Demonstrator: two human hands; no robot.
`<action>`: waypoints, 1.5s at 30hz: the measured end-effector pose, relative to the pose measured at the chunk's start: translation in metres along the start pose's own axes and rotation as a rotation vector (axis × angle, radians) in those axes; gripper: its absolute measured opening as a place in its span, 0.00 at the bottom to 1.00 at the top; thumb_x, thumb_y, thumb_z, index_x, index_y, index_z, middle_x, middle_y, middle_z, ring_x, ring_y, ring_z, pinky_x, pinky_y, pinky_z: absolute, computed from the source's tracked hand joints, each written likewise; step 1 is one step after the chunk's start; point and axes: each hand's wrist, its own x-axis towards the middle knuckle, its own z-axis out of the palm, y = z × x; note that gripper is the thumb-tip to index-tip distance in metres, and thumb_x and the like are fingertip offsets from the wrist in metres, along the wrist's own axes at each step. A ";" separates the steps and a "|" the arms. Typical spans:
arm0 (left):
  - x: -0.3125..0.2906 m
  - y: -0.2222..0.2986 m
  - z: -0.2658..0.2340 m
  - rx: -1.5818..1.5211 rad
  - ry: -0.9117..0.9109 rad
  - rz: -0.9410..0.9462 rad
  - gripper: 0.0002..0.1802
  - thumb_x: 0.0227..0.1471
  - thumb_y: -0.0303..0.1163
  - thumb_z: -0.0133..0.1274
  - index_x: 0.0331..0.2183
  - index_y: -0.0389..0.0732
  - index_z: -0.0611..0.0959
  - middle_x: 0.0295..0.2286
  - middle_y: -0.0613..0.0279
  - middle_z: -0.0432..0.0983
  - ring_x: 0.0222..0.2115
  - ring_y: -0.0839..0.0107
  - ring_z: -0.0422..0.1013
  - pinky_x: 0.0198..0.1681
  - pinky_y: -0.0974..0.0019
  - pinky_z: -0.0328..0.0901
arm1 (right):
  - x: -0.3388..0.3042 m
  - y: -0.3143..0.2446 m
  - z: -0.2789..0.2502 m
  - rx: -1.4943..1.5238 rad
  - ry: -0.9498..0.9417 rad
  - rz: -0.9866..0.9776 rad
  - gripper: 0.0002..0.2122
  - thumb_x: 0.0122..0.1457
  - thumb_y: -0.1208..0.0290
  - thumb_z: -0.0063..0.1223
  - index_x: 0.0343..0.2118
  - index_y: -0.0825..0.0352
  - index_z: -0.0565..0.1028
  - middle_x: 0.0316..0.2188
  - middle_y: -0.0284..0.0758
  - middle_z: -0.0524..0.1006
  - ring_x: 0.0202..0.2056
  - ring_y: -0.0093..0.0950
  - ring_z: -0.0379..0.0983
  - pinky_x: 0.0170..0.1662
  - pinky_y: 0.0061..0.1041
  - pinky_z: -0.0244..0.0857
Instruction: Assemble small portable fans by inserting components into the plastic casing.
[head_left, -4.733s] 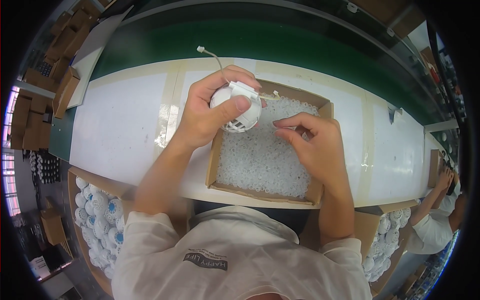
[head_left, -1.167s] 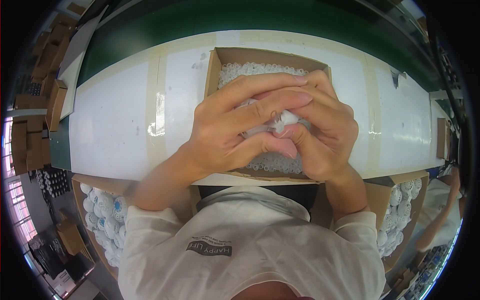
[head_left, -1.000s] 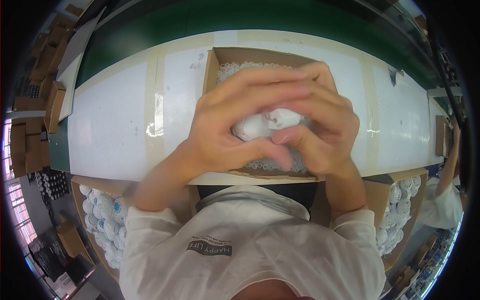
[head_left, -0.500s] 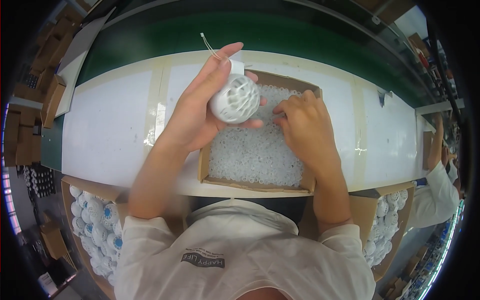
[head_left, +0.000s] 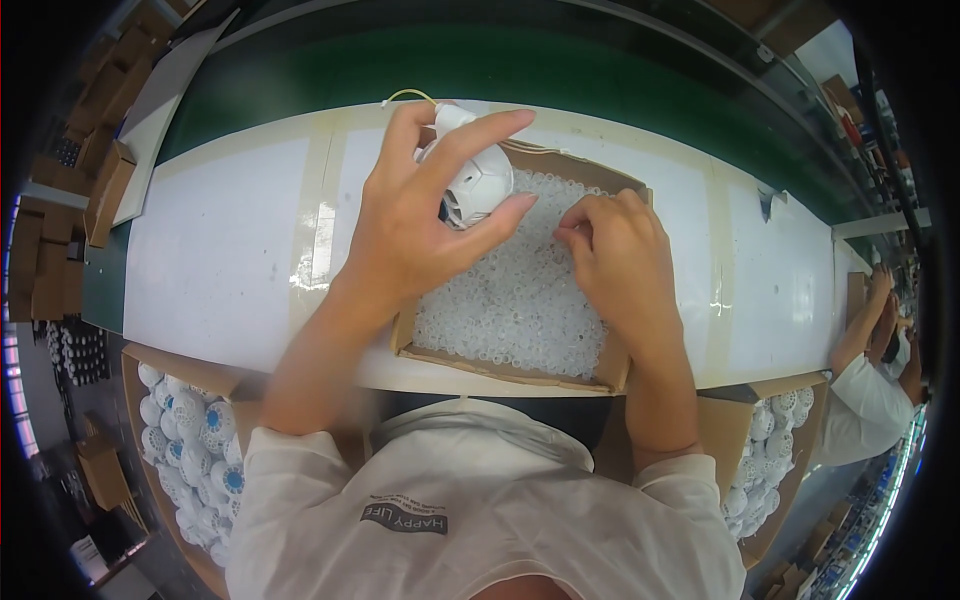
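My left hand (head_left: 405, 220) grips a round white plastic housing (head_left: 486, 186) above the far left part of a shallow cardboard box (head_left: 500, 377). Fingers and thumb wrap its sides and cover part of it. A white neck and thin wires stick out at its far end; the side facing me has slots and a flatter face. Small clear plastic rings (head_left: 510, 320) fill the box. Over its right side hovers my right hand (head_left: 628, 265), thumb and fingertips pinched together; anything between them is too small to make out.
The box lies on a white tabletop (head_left: 220, 250) with tape strips; a green surface (head_left: 600, 95) runs behind it. Cartons of white round housings stand at lower left (head_left: 190, 450) and lower right (head_left: 765, 460). Another person (head_left: 865, 395) is at far right.
My left hand has rolled over, turning the housing from its grille side to its flatter, slotted side. My right hand stays over the rings, its fingertips drawn into a pinch.
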 end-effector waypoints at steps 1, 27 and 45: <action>0.000 -0.002 0.003 0.027 0.008 0.022 0.32 0.40 0.31 0.70 0.51 0.53 0.82 0.38 0.57 0.70 0.36 0.61 0.68 0.37 0.63 0.67 | 0.001 0.001 0.000 0.050 0.001 0.007 0.04 0.48 0.77 0.64 0.28 0.66 0.79 0.29 0.37 0.78 0.35 0.38 0.70 0.40 0.37 0.65; -0.005 -0.013 0.014 0.202 0.039 0.132 0.31 0.39 0.34 0.70 0.49 0.58 0.84 0.30 0.62 0.67 0.31 0.62 0.65 0.32 0.63 0.66 | 0.000 -0.001 0.005 -0.051 -0.056 -0.108 0.04 0.47 0.75 0.65 0.27 0.65 0.82 0.29 0.35 0.76 0.37 0.36 0.72 0.41 0.35 0.69; -0.006 -0.010 0.013 0.267 0.035 0.097 0.30 0.39 0.35 0.69 0.49 0.59 0.84 0.30 0.61 0.65 0.30 0.62 0.66 0.30 0.63 0.66 | 0.005 -0.006 -0.015 0.562 -0.039 0.118 0.04 0.51 0.78 0.65 0.26 0.68 0.79 0.28 0.32 0.81 0.22 0.15 0.67 0.26 0.17 0.60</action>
